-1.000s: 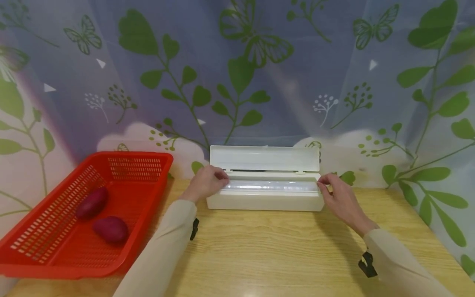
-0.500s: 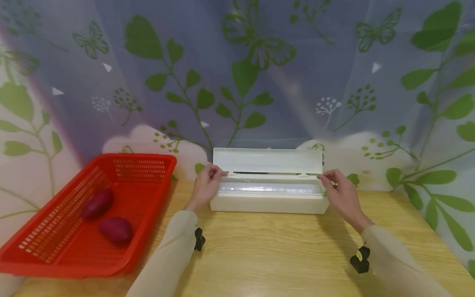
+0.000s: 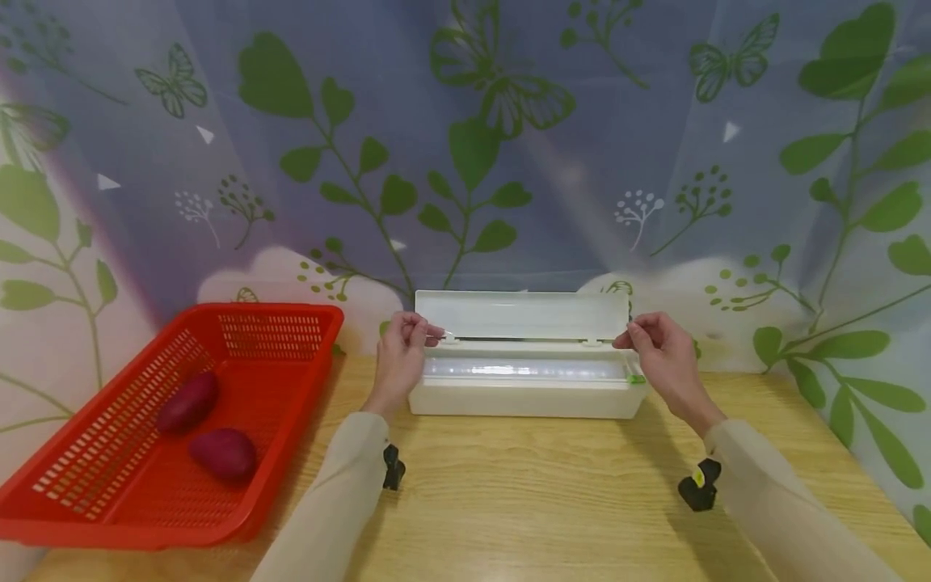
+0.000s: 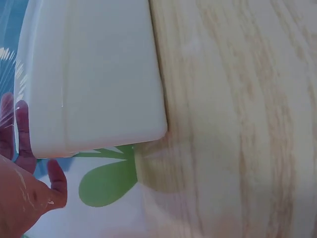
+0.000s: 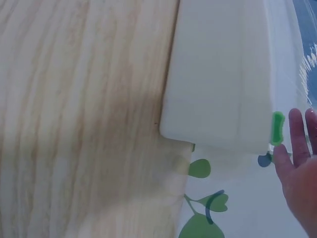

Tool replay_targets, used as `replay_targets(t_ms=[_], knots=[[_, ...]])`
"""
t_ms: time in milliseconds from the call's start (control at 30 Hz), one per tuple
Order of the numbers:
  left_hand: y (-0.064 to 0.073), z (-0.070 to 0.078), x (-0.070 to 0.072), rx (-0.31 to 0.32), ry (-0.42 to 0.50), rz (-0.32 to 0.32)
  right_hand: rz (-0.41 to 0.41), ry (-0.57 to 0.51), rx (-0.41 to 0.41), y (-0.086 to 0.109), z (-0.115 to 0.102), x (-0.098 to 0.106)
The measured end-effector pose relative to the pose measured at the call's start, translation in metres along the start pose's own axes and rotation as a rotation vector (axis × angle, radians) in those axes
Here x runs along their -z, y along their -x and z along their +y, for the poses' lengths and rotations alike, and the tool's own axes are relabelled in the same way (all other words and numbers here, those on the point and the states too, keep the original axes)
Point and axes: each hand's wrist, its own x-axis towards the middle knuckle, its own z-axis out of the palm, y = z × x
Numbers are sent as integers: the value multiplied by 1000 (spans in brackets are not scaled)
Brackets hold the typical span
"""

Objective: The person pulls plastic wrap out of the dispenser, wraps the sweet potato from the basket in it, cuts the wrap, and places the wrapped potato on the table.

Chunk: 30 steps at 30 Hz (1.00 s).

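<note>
A white cling film dispenser [image 3: 524, 400] stands on the table, its lid [image 3: 520, 314] raised at the back. Inside shows the shiny clear roll of cling film [image 3: 509, 369]. My left hand [image 3: 402, 356] pinches the film's edge over the left end of the box; my right hand [image 3: 667, 360] pinches it over the right end. Clear, wrinkled cling film [image 4: 7, 57] stretches up from the box beside the left fingers in the left wrist view. By the right fingertips in the right wrist view sits a green slider [image 5: 278, 128] on the box's edge.
A red plastic basket [image 3: 280, 453] stands on the left of the wood-grain table [image 3: 524, 493]. Two purple sweet potatoes [image 3: 187, 402] lie in it. Behind the dispenser hangs a leaf-and-butterfly printed cloth [image 3: 582, 202].
Both hands have risen from the box's opening toward the lid, drawing the film up. The green slider at the right end has come into view. The basket and dispenser stay put.
</note>
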Motion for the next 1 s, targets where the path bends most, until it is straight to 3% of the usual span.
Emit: replay_targets(t_ms=[233, 533, 1000], knots=[[-4, 9, 1, -33, 60, 19, 2, -190, 21, -5, -6, 1], [-8, 16, 6, -40, 184, -50, -39, -328, 47, -9, -11, 7], [-7, 24, 13, -60, 181, -75, -98, -496, 99, -7, -18, 13]])
